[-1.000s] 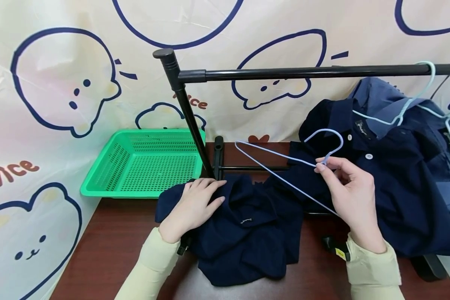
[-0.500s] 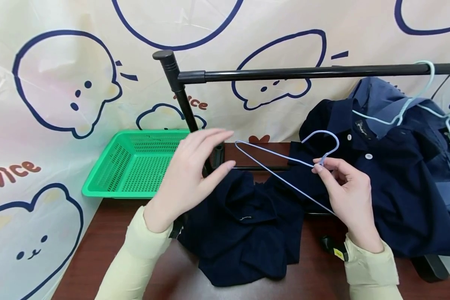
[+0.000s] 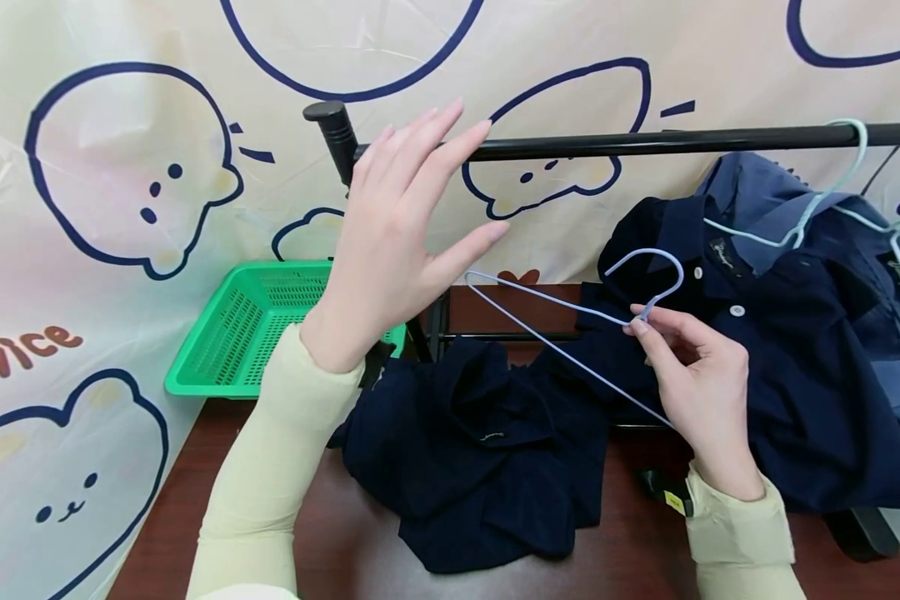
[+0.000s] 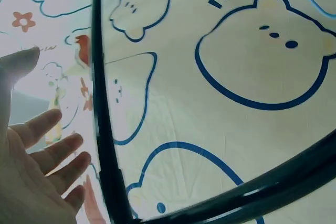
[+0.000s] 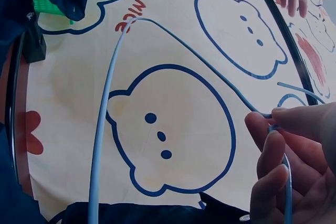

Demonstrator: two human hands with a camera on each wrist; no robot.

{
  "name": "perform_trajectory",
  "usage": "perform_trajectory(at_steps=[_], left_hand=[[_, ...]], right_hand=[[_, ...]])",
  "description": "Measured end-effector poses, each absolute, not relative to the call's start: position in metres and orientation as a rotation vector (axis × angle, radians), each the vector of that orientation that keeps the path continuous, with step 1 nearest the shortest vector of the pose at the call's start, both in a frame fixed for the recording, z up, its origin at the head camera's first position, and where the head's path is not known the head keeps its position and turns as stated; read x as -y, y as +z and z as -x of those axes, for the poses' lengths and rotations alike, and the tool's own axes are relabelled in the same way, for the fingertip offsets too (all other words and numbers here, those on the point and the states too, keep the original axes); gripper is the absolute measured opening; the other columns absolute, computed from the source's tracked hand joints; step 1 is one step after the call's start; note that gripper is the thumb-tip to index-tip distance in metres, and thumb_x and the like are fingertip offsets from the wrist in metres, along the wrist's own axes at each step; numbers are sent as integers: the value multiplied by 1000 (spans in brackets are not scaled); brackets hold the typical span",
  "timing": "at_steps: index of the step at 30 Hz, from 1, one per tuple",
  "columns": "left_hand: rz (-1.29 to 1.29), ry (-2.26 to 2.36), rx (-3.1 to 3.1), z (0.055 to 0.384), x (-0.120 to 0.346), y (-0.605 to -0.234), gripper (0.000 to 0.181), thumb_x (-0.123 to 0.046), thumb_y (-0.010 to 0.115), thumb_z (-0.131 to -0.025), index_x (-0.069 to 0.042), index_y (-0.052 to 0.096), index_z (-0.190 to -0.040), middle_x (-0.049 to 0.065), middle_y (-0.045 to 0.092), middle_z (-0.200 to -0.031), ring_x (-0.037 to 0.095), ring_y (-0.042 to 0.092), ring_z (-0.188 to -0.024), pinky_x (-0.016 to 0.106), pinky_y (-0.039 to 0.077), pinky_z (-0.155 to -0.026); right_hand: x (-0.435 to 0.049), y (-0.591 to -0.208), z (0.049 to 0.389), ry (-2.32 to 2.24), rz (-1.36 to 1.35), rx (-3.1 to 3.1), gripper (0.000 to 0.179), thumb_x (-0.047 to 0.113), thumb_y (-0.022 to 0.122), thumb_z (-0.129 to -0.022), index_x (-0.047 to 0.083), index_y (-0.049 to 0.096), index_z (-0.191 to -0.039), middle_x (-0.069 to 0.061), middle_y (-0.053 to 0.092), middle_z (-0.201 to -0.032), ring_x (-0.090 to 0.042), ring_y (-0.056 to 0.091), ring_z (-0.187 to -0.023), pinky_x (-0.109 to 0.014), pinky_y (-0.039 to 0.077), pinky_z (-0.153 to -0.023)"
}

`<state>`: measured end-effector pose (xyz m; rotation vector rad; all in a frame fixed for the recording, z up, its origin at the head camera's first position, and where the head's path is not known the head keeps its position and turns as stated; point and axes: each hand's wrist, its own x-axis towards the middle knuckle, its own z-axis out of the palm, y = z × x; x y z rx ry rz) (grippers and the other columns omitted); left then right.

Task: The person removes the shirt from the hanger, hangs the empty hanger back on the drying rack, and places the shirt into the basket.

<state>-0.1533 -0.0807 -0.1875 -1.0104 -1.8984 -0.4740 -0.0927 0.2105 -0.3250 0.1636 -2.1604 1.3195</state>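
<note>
Because the pale blue hanger (image 5: pixel 100 129) is held at one point only — thumb and finger of the right hand (image 3: pixel 705 375) pinching the base of its hook — it could, I judge, twist in that grip if its frame met cloth. The likeliest snags are the loose navy shirt (image 3: pixel 487 483), rumpled between the middle and near edge of the worktop (image 3: pixel 210 500), and the hanging shirts (image 3: pixel 810 375) by the right edge. The hanger stands tilted above the far side of the loose navy shirt; whether they touch I cannot tell. Raised before the black rail (image 3: pixel 645 143), fingers straight and spread, the left hand (image 3: pixel 390 242) has hold of nothing. With neither of the hands steadying it, the loose navy shirt would probably slide or bunch if tugged.

Red lettering (image 3: pixel 34 342) on the backdrop (image 3: pixel 195 33), left of the green basket (image 3: pixel 232 390) at the worktop's far left corner, reads "Nice". Pale script on the neck label (image 3: pixel 492 436) of the loose navy shirt is too small to make out — likewise the marks on the yellow tag (image 3: pixel 673 502) by the right cuff (image 3: pixel 742 525).
</note>
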Motion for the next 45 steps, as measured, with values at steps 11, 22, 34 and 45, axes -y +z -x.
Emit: perform_trajectory(at_steps=[11, 22, 34, 45], left_hand=[[871, -379, 1960, 191, 61, -192, 64, -60, 55, -85, -20, 54, -134, 3, 48, -138, 17, 43, -123, 36, 20, -103], [774, -434, 1881, 196, 47, -198, 43, -54, 55, -88, -28, 65, -122, -4, 63, -119, 12, 53, -110, 36, 30, -92], [737, -506, 1862, 197, 44, -195, 27, -39, 57, -93, -29, 70, -114, -10, 68, -100, 9, 60, -94, 34, 32, -86], [722, -502, 1878, 197, 48, -195, 27, -40, 56, -93, -30, 70, -113, -11, 68, -99, 10, 60, -90, 35, 32, -83]], right_hand=[[-210, -323, 96, 1311, -155, 2118, 19, 11, 70, -84, 13, 72, -103, -3, 70, -95, -10, 63, -68, -17, 46, -57], [-212, -313, 102, 1273, -178, 2042, 18, 12, 72, -83, 12, 73, -101, -2, 70, -94, -14, 60, -59, -17, 46, -55], [-196, -282, 103, 1291, -163, 1923, 16, 3, 69, -83, -1, 71, -99, -14, 70, -87, -13, 58, -55, -15, 45, -55], [-191, -252, 101, 1306, -107, 1798, 18, 3, 69, -83, -2, 69, -101, -15, 70, -85, -10, 58, -56, -16, 45, -57]])
